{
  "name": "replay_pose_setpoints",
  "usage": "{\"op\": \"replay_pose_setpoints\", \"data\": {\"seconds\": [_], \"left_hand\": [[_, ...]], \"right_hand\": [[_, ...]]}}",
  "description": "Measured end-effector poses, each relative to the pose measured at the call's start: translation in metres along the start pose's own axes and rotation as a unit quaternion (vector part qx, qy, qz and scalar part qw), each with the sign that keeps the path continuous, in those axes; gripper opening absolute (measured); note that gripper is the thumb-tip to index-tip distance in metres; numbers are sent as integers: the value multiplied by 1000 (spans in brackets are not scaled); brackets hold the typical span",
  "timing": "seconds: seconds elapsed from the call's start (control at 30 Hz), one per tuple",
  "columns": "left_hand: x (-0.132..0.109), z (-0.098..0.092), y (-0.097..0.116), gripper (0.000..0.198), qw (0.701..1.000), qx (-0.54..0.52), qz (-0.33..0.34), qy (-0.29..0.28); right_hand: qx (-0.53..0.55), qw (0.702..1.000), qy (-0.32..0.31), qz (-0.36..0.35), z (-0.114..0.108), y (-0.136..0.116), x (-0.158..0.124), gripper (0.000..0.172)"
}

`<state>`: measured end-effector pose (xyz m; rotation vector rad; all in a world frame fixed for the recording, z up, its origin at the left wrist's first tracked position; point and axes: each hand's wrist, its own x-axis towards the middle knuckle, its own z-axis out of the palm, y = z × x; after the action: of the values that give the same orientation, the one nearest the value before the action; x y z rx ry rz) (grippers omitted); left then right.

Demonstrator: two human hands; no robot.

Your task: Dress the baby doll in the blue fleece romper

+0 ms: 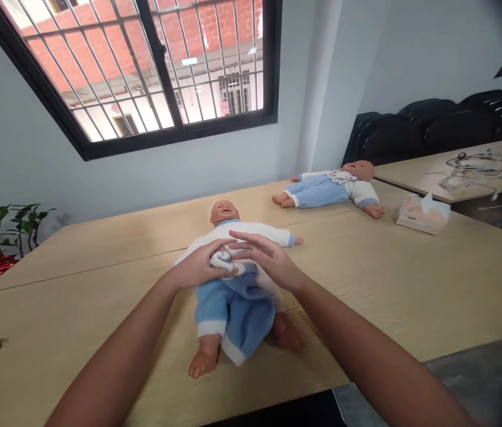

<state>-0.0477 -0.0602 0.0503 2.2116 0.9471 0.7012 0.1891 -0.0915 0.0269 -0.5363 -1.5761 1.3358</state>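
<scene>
- Baby doll (232,308) lies face up on the wooden surface (411,284), straight ahead of the person and near the front edge.
- Long axis runs from near to far. The head points away toward the window wall, and the bare feet point back at the person, splayed a little apart.
- Left hand (198,268) is closed around a bunched fold of white fabric (222,259) at the doll's waist.
- Right hand (272,260) is wide, with fingers spread and overlapping the left over the belly. I cannot tell whether its palm presses on the cloth.
- Handling, as I judge it: the doll looks light, with a hard moulded head and feet. The clothes are soft and loose, so they will slide and ruck over the body rather than hold it.
- Best hold is probably the torso under the arms, or the legs above the ankles. Cloth alone would stretch and let the body sag.
- Second doll (328,188) lies crosswise farther back on the right, well apart from the first, with a tissue box (422,214) just beyond it.
</scene>
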Motion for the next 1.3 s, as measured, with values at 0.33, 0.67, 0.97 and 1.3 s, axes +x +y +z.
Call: {"op": "replay_pose_setpoints", "data": {"seconds": [0.33,0.67,0.97,1.3], "left_hand": [[32,17,-37,58,971,-216,-61,83],[24,6,-25,29,997,-50,5,57],[20,8,-9,49,992,-96,-29,-74],[26,18,-16,50,986,-165,-32,9]], "right_hand": [[-8,997,53,61,-24,23,8,43],[-160,984,13,74,-26,21,9,37],[-243,969,27,44,-18,21,11,23],[-70,993,45,84,-22,23,5,53]]}}
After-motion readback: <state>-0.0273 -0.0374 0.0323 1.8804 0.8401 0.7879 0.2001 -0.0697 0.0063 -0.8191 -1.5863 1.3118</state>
